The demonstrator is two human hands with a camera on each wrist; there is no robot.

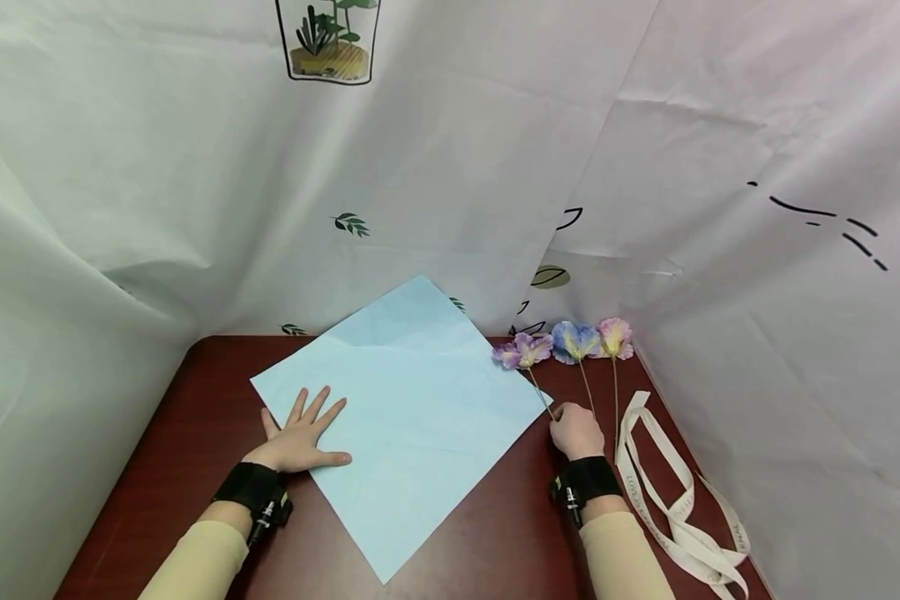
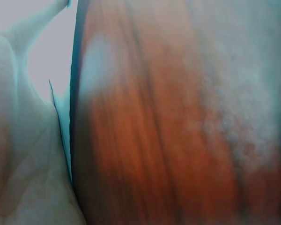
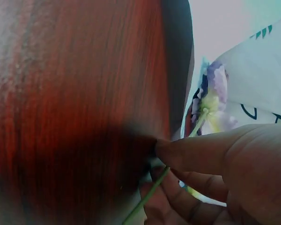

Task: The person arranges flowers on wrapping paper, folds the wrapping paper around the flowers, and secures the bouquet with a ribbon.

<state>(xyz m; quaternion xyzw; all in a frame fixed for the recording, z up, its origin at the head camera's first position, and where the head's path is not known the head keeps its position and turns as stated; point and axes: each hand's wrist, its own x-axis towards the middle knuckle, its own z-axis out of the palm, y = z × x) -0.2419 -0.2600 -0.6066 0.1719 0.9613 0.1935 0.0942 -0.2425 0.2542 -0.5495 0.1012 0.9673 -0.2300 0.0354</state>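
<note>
A light blue sheet of paper [image 1: 420, 417] lies turned cornerwise on the dark red table. My left hand [image 1: 298, 442] rests with spread fingers on its left edge. At the sheet's right corner, my right hand [image 1: 577, 432] pinches the thin green stem [image 3: 152, 190] of a purple artificial flower [image 1: 523, 351] between thumb and fingers. The bloom points away from me and overlaps the sheet's upper right edge in the head view. Just right of it lie a blue flower [image 1: 575, 342] and a pink flower [image 1: 615, 338], their stems running toward me past the right hand.
A loosely looped white ribbon [image 1: 671, 533] with printed lettering lies along the right side of the table [image 1: 487, 550]. White cloth walls [image 1: 457, 167] with printed leaves rise behind and on both sides. Each wrist wears a black strap [image 1: 246, 487] with a small device.
</note>
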